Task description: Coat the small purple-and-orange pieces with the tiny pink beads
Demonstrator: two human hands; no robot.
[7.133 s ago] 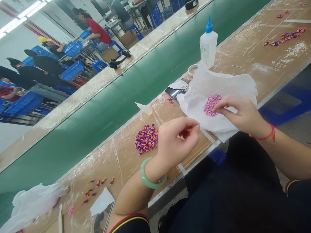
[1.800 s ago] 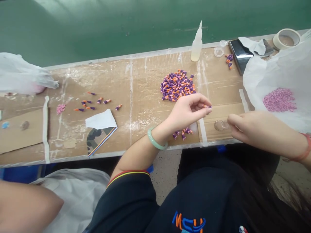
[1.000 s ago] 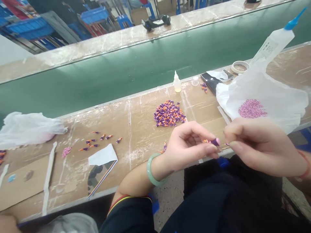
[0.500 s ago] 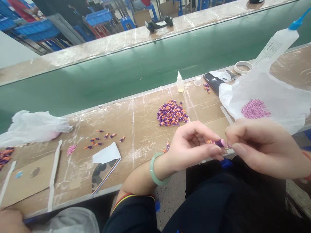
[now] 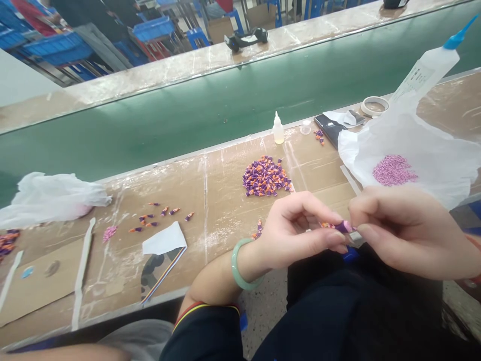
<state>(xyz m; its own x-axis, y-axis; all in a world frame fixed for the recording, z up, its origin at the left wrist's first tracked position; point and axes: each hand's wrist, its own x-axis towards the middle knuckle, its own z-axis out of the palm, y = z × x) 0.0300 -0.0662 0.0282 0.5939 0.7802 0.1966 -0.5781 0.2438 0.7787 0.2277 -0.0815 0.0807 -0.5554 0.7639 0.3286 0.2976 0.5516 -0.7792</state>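
Observation:
My left hand [image 5: 300, 231], with a green bangle on the wrist, pinches a small purple-and-orange piece [image 5: 340, 226] at the bench's front edge. My right hand [image 5: 402, 228] meets it fingertip to fingertip, pinched against the piece's purple end; whether it holds anything of its own is hidden. Behind them a heap of the same purple-and-orange pieces [image 5: 266, 176] lies on the cardboard-covered bench [image 5: 210, 190]. A mound of tiny pink beads [image 5: 394, 170] rests on a white plastic sheet [image 5: 432, 150] to the right.
A small dropper bottle [image 5: 278, 129], a clear cap [image 5: 305, 127], a phone [image 5: 330, 128], a tape roll [image 5: 374, 106] and a blue-tipped glue bottle [image 5: 426, 72] stand along the back. Loose pieces [image 5: 161, 215], paper [image 5: 164, 239] and a white bag [image 5: 48, 195] lie left. A green conveyor belt [image 5: 188, 115] runs behind.
Both hands have come up off the bench and met at its front edge, fingertips together on the small piece. Over the last second they barely shift.

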